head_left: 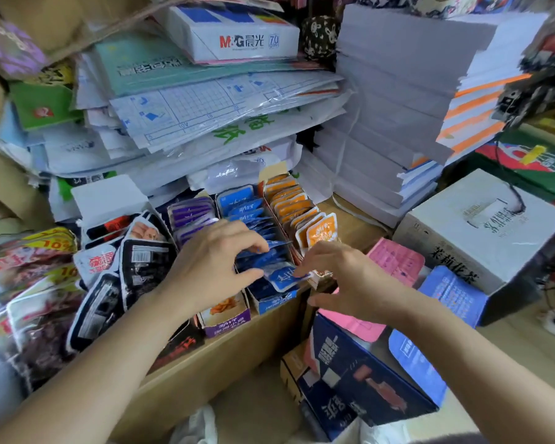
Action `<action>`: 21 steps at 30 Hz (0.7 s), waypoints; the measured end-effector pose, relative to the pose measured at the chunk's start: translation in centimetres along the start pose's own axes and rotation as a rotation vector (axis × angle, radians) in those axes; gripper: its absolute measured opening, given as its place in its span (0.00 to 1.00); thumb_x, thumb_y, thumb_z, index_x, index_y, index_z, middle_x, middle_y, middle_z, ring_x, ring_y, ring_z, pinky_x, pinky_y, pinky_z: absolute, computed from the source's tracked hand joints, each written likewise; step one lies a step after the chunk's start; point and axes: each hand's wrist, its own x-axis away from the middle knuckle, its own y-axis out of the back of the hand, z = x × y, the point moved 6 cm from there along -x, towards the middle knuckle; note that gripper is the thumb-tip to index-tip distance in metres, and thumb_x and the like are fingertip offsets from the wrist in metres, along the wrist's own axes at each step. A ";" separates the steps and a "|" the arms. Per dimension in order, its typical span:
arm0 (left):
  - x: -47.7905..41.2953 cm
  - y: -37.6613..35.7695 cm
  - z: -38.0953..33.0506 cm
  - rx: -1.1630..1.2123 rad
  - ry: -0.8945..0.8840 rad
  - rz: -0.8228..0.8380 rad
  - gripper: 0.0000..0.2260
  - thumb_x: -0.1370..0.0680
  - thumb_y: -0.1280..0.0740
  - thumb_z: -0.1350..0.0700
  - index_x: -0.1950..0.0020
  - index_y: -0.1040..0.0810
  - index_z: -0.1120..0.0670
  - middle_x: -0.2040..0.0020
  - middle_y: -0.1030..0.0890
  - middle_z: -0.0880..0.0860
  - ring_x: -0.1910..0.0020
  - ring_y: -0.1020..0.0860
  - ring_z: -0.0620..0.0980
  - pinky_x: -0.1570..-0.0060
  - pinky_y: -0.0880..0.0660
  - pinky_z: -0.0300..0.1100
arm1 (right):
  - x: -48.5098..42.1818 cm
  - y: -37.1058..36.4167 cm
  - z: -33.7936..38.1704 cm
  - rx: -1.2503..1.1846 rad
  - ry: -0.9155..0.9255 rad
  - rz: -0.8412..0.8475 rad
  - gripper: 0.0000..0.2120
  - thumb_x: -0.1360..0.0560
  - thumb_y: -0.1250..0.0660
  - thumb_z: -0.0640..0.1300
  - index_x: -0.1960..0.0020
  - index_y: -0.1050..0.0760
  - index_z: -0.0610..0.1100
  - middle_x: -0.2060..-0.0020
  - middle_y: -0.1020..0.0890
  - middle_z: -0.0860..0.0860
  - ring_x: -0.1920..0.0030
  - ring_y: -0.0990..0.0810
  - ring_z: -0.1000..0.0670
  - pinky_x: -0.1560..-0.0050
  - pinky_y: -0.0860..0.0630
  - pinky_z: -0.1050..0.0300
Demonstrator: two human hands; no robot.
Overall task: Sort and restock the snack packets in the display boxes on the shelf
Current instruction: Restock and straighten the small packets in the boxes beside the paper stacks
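Left hand [212,267] covers the front of the purple cardboard display box [226,318]; the packets beneath are hidden. Its fingers [253,243] curl over the row of blue snack packets [244,208] in the narrow blue cardboard display box [271,303], gripping them. Right hand [340,277] pinches one small blue foil packet [284,278] by its edge, in the gap between both hands' fingers. Orange packets [302,206] sit tight just right. Print is blurred.

Blue packets [242,207] upright in middle display box [277,304], between purple packets [191,214], orange packets [293,204].
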 end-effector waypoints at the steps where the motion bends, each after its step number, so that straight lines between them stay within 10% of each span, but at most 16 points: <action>1: 0.0 -0.1 0.0 -0.037 -0.004 -0.008 0.16 0.30 0.22 0.47 0.44 0.19 0.43 0.51 0.22 0.40 0.51 0.24 0.44 0.52 0.29 0.42 | -0.2 -0.4 0.1 0.012 0.020 -0.022 0.14 0.27 0.24 0.45 0.42 0.18 0.50 0.46 0.21 0.56 0.46 0.23 0.57 0.46 0.23 0.58; 8: -0.6 0.4 1.2 -0.137 0.045 -0.080 0.11 0.28 0.24 0.49 0.47 0.17 0.42 0.54 0.18 0.41 0.53 0.23 0.46 0.61 0.24 0.44 | -1.7 0.8 -0.2 0.015 -0.075 -0.347 0.05 0.25 0.25 0.38 0.51 0.14 0.45 0.58 0.15 0.55 0.60 0.22 0.60 0.57 0.28 0.71; 16: -1.6 1.8 3.1 0.145 0.142 -0.228 0.07 0.26 0.24 0.61 0.51 0.13 0.51 0.61 0.16 0.43 0.65 0.22 0.37 0.56 0.18 0.42 | -3.2 2.8 0.4 0.011 -0.102 -0.630 0.04 0.26 0.26 0.36 0.54 0.15 0.42 0.60 0.14 0.51 0.63 0.18 0.54 0.61 0.21 0.57; 21: -1.6 1.8 3.6 0.233 0.166 -0.267 0.05 0.27 0.22 0.61 0.54 0.13 0.52 0.61 0.16 0.44 0.63 0.19 0.36 0.57 0.19 0.36 | -4.3 1.4 1.6 0.122 0.020 -0.511 0.05 0.27 0.26 0.34 0.55 0.14 0.42 0.59 0.14 0.51 0.59 0.22 0.58 0.59 0.22 0.59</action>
